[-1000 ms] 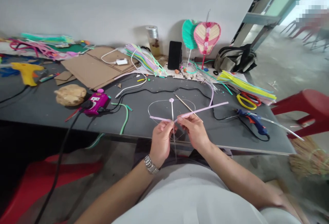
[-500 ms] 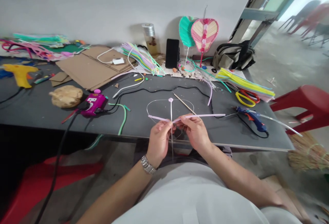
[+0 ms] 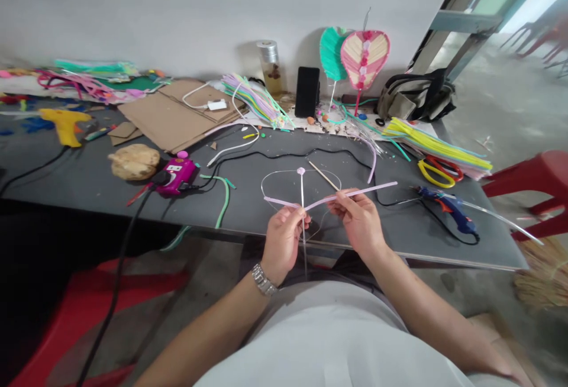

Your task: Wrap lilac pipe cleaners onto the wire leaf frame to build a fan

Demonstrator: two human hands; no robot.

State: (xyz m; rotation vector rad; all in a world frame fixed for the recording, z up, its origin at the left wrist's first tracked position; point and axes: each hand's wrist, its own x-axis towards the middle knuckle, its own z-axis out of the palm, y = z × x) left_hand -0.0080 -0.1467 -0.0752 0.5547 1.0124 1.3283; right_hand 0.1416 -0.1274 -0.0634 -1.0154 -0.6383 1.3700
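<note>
A lilac pipe cleaner [image 3: 377,189] runs sideways across the white stem [image 3: 302,189] of a thin wire frame [image 3: 262,183]. A small lilac knob [image 3: 300,171] tops the stem, and the wire curves out in a loop on either side. My left hand [image 3: 284,239] is closed, pinching the pipe cleaner where it crosses the stem. Farther right, my right hand [image 3: 361,224] grips the same pipe cleaner between thumb and fingers; its free end sticks out past the hand. A thin wooden stick [image 3: 323,175] lies behind the frame on the table.
A blue glue gun [image 3: 450,209] and yellow-and-red scissors [image 3: 437,173] lie right. At left are a magenta power socket [image 3: 178,175], a yellow glue gun [image 3: 66,126] and cardboard [image 3: 164,118]. Two leaf-shaped fans [image 3: 366,58], a phone [image 3: 307,92] and pipe-cleaner bundles [image 3: 255,100] stand behind.
My right hand has moved away from my left along the pipe cleaner, widening the gap between them. The pipe cleaner's right end is tilted up more. The whole view has shifted slightly.
</note>
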